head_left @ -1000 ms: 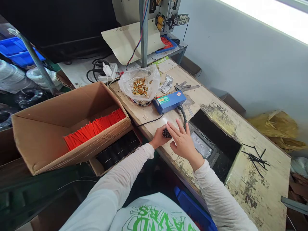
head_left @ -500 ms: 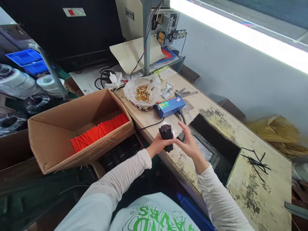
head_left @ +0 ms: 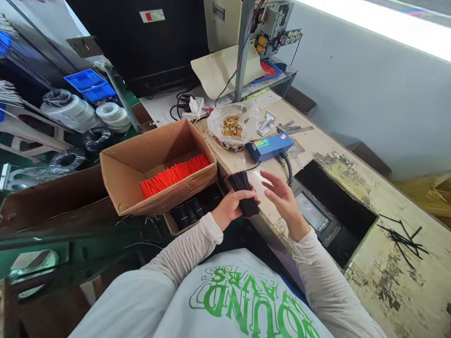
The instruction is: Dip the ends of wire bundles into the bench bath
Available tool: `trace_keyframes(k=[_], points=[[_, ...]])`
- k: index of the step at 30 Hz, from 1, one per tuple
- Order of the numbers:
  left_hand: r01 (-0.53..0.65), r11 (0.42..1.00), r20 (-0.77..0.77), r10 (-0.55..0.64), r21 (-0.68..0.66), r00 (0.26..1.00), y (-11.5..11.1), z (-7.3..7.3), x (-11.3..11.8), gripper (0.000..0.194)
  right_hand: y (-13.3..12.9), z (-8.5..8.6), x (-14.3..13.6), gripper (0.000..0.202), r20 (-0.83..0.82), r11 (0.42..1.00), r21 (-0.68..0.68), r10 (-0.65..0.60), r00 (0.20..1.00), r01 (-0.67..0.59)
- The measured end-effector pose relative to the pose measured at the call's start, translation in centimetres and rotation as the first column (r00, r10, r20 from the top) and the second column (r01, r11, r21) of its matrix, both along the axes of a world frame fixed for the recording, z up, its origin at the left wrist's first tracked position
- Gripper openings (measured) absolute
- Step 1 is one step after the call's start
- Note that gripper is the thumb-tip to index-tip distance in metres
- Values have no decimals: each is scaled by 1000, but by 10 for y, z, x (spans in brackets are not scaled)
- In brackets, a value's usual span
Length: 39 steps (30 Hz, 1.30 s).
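Observation:
My left hand [head_left: 233, 205] is wrapped round a thick bundle of thin black strips [head_left: 243, 190], held over the table's near edge with its cut ends showing at top and bottom. To the right of the bundle, my right hand [head_left: 284, 199] is empty, its fingers apart and slightly curled, not touching the strips. Left of my hands, a cardboard box [head_left: 169, 205] holds a row of red strips [head_left: 174, 176]. Beneath that box, black bundles [head_left: 192, 211] lie in a second box.
A plastic bag of gold-coloured metal parts [head_left: 232, 126] and a blue box-shaped device [head_left: 269, 146] stand on the worn table [head_left: 369, 277]. A rectangular opening [head_left: 338, 202] cuts into the tabletop, with loose black strips [head_left: 403, 239] to its right. A metal post [head_left: 241, 61] rises at the back.
The view has turned left. The bundle has tipped over in my left hand, and my right hand has come away from it.

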State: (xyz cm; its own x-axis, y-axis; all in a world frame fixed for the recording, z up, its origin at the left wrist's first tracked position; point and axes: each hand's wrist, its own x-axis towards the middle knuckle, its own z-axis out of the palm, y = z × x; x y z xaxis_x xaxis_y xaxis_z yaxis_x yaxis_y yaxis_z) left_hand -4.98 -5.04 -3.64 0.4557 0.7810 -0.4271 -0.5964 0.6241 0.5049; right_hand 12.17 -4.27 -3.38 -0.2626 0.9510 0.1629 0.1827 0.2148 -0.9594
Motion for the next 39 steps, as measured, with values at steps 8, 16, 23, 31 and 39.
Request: trace_keyframes(k=[8,16,23,31,39], points=[[-181,982,35,180,52,983,-2,13,-29,37,-18,-1,-14,32,74,954,111,271,960,-278],[-190,980,-3,191,54,982,-13,16,-34,35,-14,-5,-25,29,50,934,96,340,939,-343],[-206,978,80,207,-22,975,-19,15,-38,36,-11,0,-32,22,-52,909,101,410,911,-404],[-330,941,116,337,-71,934,-40,3,-56,41,-6,-8,-34,42,-18,898,25,440,898,-440],[-475,866,-45,474,-156,879,-81,-29,-117,46,143,-1,-43,35,357,990,138,-54,933,5]])
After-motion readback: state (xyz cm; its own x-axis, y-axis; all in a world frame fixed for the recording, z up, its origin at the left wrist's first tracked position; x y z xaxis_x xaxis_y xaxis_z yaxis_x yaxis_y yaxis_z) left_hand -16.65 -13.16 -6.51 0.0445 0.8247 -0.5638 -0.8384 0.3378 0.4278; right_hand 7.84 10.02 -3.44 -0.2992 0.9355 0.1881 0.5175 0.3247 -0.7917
